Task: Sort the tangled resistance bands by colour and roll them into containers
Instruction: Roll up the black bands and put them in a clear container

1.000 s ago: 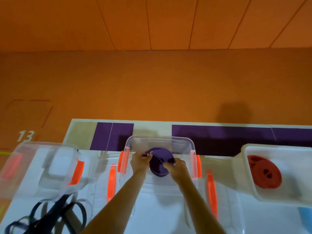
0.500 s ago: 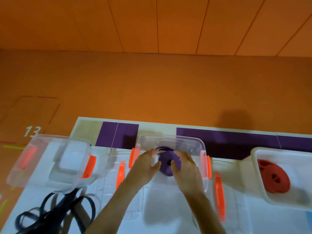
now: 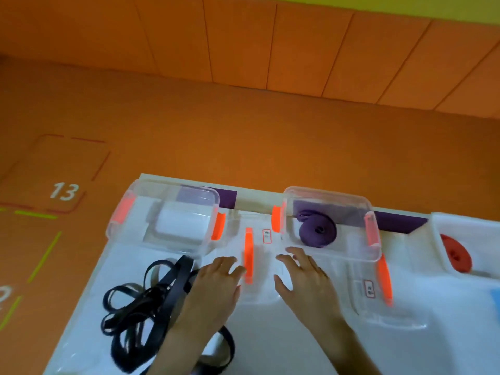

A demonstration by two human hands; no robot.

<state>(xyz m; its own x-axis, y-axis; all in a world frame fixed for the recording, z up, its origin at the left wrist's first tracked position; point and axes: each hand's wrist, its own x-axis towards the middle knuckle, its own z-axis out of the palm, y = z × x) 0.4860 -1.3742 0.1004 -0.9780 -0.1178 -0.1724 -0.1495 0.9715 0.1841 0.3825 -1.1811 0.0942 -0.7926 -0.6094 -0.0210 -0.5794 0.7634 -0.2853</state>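
While both hands are released, fingers spread and grasping nothing, the left hand (image 3: pixel 216 277) lies against the orange clip (image 3: pixel 249 255) of a clear lid (image 3: pixel 261 266) flat on the desk (image 3: pixel 270 347), and the right hand (image 3: pixel 300 277) is over the same lid; contact cannot be confirmed. Just beyond, the purple band (image 3: pixel 318 230) sits rolled inside the middle clear container (image 3: pixel 346 253): judged complete. The red band (image 3: pixel 457 253), rolled, lies in the white container (image 3: pixel 438 231) at right: likewise complete. The black bands (image 3: pixel 151 301) lie tangled near left, unsorted; the left clear container (image 3: pixel 127 236) shows no band. The floor numeral "13" (image 3: pixel 65 191) is legible; the lid labels (image 3: pixel 266 236) are unreadable.
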